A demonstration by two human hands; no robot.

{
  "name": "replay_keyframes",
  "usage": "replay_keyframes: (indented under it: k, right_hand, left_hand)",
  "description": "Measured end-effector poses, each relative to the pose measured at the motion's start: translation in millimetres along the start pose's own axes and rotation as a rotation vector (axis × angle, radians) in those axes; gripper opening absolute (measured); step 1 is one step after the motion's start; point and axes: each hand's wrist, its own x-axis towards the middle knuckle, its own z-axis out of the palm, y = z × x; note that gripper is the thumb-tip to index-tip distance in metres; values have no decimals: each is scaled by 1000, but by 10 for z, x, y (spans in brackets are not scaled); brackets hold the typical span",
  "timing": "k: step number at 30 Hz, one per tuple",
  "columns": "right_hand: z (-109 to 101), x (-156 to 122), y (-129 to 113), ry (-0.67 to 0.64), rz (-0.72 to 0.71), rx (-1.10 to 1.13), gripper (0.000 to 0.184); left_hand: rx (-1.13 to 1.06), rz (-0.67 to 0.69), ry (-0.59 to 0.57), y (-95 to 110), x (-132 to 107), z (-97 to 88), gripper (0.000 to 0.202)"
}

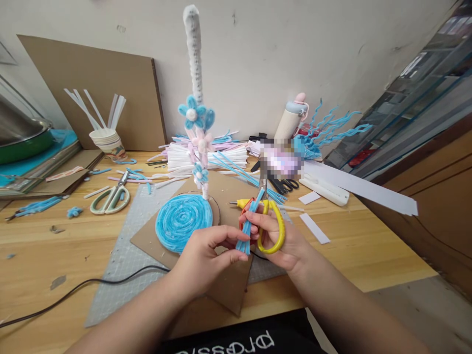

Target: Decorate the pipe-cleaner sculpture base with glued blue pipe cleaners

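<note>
Several short blue lengths (39, 206) lie at the left of the wooden table (37, 255). Next, a stack of paper cups (114, 150) holding white strips (117, 112); in front, pale-green scissors (120, 186). Then a grey mat (118, 275), a cardboard sheet (228, 290) over it, and on that a blue fuzzy coil (183, 219). At the coil's right edge a white fuzzy stem (193, 54) stands upright, bearing 2 blue flowers and 1 pink.

Left hand (202, 250): thumb and index finger closed on the lower end of a blue bundle (247, 228). Bundle is raised in front of the person, right of the coil, slanting up to the right. Right hand (276, 236): fingers curled, pinching the same bundle higher up; yellow-handled scissors (282, 231) also held in it. Further right: 1 white strip (314, 228) flat on the table. Beyond, a capped bottle (289, 123) leans slightly in view.
</note>
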Motion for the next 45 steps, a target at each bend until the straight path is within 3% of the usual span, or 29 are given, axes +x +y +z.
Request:
replay_keyframes:
  k: [9,19,22,24,27,32,37,45]
  right_hand:
    - [57,-11,24,-24,-30,-19,23]
    - [-33,16,47,-56,-14,-22,23]
    - [-24,5,25,-55,-12,-30,25]
    - [-7,-4,30,-48,-24,-51,27]
    - [28,-11,95,-42,-56,-121,28]
    - [70,-8,260,-34,-137,-188,31]
    - [58,-5,243,-58,-128,-192,30]
    - [-22,-11,129,6,-214,-177,27]
  left_hand:
    - [26,12,-5,14,-1,0,21]
    - [-8,54,-32,-44,-16,5,18]
    - [-128,49,-67,-30,-22,12,34]
    - [-264,16,-29,-31,-9,17,44]
    - [-379,-135,23,-50,37,15,40]
    - [-332,-353,-135,-52,92,-21,42]
    - [-322,-371,-133,-65,88,-48,40]
    - [-199,-374,-135,4,65,-50,38]
